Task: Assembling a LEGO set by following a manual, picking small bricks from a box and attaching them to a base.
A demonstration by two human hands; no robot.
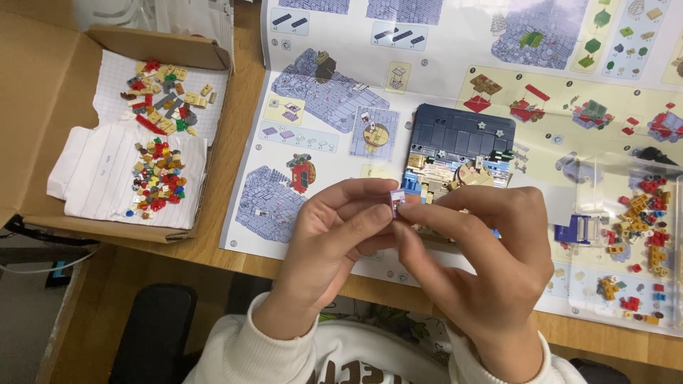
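Note:
My left hand (324, 245) and my right hand (484, 252) meet in front of me, fingertips pinched together on a tiny purple and white brick piece (396, 200). Just beyond them, a partly built brick model (455, 146) with a dark blue tiled top and a tan and light blue front stands on a large unfolded instruction sheet (334, 92). My wrists wear white sleeves.
An open cardboard box (43, 107) on the left holds paper sheets with two piles of small loose bricks (160, 178). A clear plastic tray (633, 235) at the right holds several red, orange and blue pieces. A wooden desk edge (235, 263) runs below.

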